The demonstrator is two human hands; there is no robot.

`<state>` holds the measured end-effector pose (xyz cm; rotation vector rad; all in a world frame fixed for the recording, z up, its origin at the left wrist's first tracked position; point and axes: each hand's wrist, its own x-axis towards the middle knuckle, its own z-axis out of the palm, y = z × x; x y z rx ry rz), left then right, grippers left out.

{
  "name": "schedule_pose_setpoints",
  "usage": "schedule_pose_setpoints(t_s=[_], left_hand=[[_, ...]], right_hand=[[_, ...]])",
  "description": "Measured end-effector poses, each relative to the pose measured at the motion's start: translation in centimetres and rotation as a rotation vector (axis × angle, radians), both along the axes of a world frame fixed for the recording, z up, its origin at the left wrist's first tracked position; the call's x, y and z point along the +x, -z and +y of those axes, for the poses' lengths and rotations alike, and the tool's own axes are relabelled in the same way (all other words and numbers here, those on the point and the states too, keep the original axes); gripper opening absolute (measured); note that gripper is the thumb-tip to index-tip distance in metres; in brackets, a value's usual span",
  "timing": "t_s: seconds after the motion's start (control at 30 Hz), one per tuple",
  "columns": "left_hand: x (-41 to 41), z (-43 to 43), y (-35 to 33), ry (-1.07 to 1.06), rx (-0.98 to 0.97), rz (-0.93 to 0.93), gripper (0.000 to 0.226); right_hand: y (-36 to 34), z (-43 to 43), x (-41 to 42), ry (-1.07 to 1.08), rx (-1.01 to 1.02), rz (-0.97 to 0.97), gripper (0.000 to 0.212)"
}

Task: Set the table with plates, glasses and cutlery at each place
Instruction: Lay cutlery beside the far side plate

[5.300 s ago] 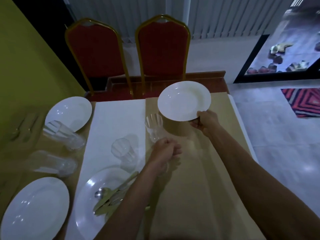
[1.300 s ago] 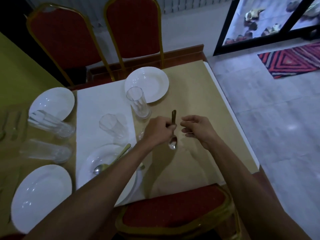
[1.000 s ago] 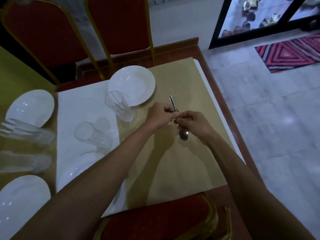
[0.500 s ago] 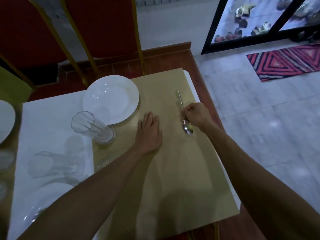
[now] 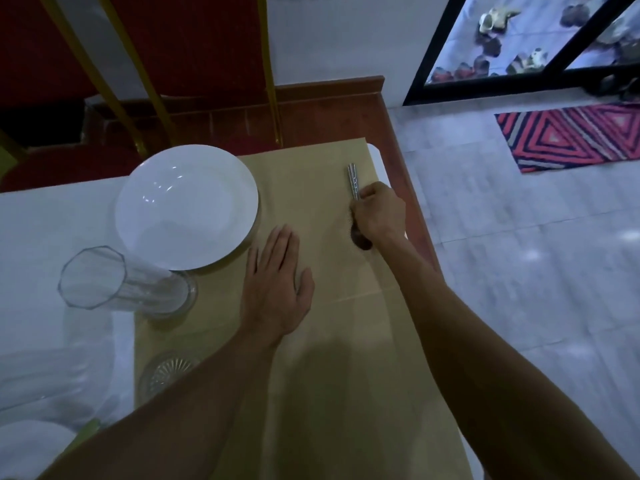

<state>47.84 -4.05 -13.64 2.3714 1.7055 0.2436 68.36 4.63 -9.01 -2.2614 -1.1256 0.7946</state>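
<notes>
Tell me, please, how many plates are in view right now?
2. The far plate lies whole beside the upright glass; the near plate shows only partly at the bottom-left corner, cut off by the frame. Others may lie outside the view.

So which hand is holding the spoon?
The right hand, curled round the spoon; the left hand lies flat on the tan cloth.

Dining room; home or venue cannot be told. Evidence: covered tabletop [image 5: 311, 393] carrying a white plate [image 5: 187, 206] and a glass [image 5: 124, 289]; 2 red padded chairs [image 5: 194, 46] with gold frames at its far edge; tiled floor [image 5: 519, 271] with patterned rug [image 5: 571, 136]; shoes [image 5: 491, 19] outside a glazed door [image 5: 433, 46].
</notes>
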Motion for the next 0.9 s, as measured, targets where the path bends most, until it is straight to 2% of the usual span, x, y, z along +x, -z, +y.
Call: schedule_pose_setpoints(t_s=[0.23,0.5,0.63,0.77,0.9], left_hand=[[0.0,0.07,0.05,-0.01,-0.001,0.012,0.066],[0.07,0.01,0.14,-0.019,0.009,-0.014,0.065],[0.06,0.03,0.11,-0.021,0.007,-0.027,0.065],[-0.12,0.0,0.08,-0.021,-0.001,-0.019,0.065],[-0.16,-0.04,0.06,-0.024,-0.008,-0.03,0.065]], right_hand=[[0.5,1.27,0.41,-0.014,0.009,-0.089,0.007],[0.45,1.37,0.67,-0.003,0.012,-0.083,0.006],[0.7,1.28,0.67,0.004,0.001,-0.116,0.016],[1.09,1.14,0.51,0.007,-0.01,-0.127,0.015],[1.15,1.16,0.29,0.006,-0.036,-0.141,0.027]])
